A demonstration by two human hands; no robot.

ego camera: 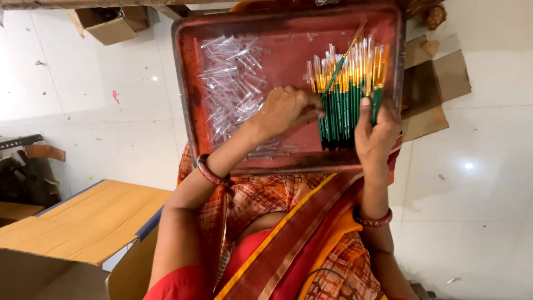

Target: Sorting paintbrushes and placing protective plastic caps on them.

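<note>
Red tray on lap. Right hand clasps bundle of green-handled paintbrushes at tray's right side. Left hand pinches one brush from bundle. Clear plastic tubes heaped tray-left.

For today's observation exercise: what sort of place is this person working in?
Probably a small hand-assembly or packing workroom: a red tray on the lap holds green-handled brushes and clear plastic caps, with cardboard boxes on a tiled floor.

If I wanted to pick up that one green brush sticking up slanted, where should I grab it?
Probably pinch the slanted brush on its green handle, coming from the tray's open middle: it lies crosswise atop the bunch of brushes, its handle showing clear above the left hand.
</note>
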